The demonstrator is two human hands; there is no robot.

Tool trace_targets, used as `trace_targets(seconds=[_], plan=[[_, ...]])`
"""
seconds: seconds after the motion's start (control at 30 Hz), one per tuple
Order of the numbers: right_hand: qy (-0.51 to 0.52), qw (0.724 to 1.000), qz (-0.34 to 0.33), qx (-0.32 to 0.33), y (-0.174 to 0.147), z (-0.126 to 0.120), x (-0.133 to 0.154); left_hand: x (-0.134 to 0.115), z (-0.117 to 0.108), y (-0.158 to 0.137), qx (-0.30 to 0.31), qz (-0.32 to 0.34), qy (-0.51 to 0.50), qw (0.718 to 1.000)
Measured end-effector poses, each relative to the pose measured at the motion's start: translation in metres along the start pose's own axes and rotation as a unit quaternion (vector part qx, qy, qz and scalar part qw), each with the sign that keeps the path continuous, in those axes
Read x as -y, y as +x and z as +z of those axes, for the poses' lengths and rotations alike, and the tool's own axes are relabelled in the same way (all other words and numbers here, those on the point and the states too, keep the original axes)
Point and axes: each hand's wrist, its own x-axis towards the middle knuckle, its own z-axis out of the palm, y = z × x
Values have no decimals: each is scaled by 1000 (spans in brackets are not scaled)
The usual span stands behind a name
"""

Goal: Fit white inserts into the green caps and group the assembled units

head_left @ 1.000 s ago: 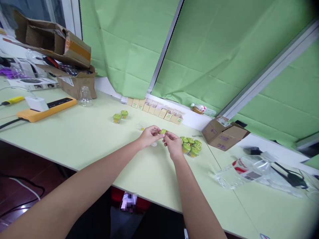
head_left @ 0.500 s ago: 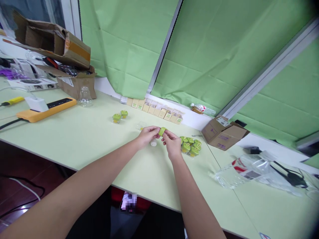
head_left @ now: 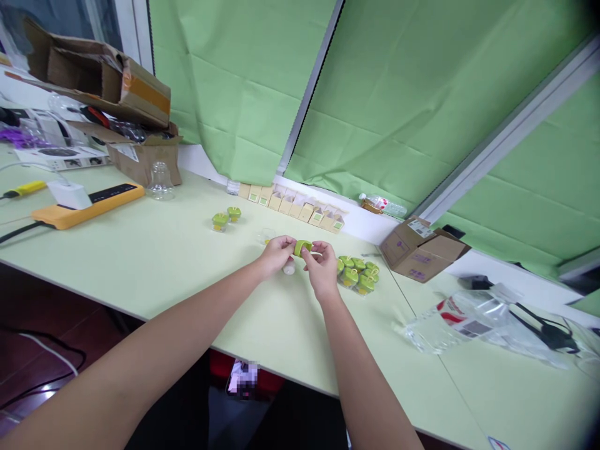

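Between both hands is a small green lid (head_left: 303, 247), tilted so its hollow inside partly shows. My left hand (head_left: 277, 255) pinches its left side; my right hand (head_left: 322, 269) grips the right side with thumb and fingers. Just below my left fingers a small white round piece (head_left: 289, 269) sits on the table, partly hidden. Behind the left hand lies a clear cup (head_left: 267, 235) with something yellow in it. Several clear containers with green lids (head_left: 359, 274) cluster right of my right hand. Two more such containers (head_left: 220, 220) stand further left.
Along the wall runs a row of small cardboard boxes (head_left: 293, 205). An orange power strip (head_left: 94, 206) and a clear jar (head_left: 160, 181) stand left. To the right are a cardboard box (head_left: 419, 250) and a large plastic bottle (head_left: 452, 319).
The green lid has been turned between my fingers, so its hollow side now shows more. My right hand's fingers have shifted upward around it.
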Motion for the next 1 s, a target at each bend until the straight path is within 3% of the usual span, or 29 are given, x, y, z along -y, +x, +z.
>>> trace_targets(seconds=[0.17, 0.47, 0.67, 0.77, 0.9, 1.0], plan=[[63, 994, 30, 86, 0, -1, 3, -1, 0, 0, 4, 10, 17, 1000], [104, 986, 21, 127, -2, -2, 6, -2, -2, 2, 8, -11, 15, 1000], [116, 989, 15, 95, -3, 2, 8, -8, -4, 1, 12, -22, -5, 1000], [116, 991, 8, 73, -3, 3, 8, -12, -5, -2, 45, -36, -55, 997], [67, 997, -1, 45, -2, 4, 8, -16, -3, -5, 105, -47, -139, 984], [8, 1000, -9, 19, 0, 3, 4, -15, -4, -2, 88, -51, -149, 984]])
